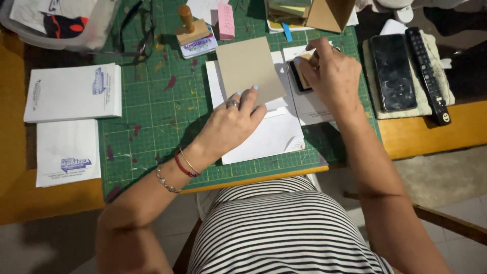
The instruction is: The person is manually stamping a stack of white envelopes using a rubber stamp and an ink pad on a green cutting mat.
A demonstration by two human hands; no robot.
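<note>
My left hand [234, 117] rests flat on a tan kraft card [248, 68], fingertips pinning its lower edge to a stack of white paper [269, 136] on the green cutting mat [152, 116]. To the right, my right hand [329, 73] grips a small wooden stamp [304, 66] and presses it onto a black ink pad [297, 78] lying on another white sheet. Most of the stamp is hidden by my fingers.
A wooden-handled stamp [190, 30] and a pink eraser-like block [225, 21] lie at the mat's far edge. Printed white envelopes [73, 94] lie left. A phone [393, 71] and a remote [428, 73] rest on a cloth at right. A plastic tub [61, 23] stands far left.
</note>
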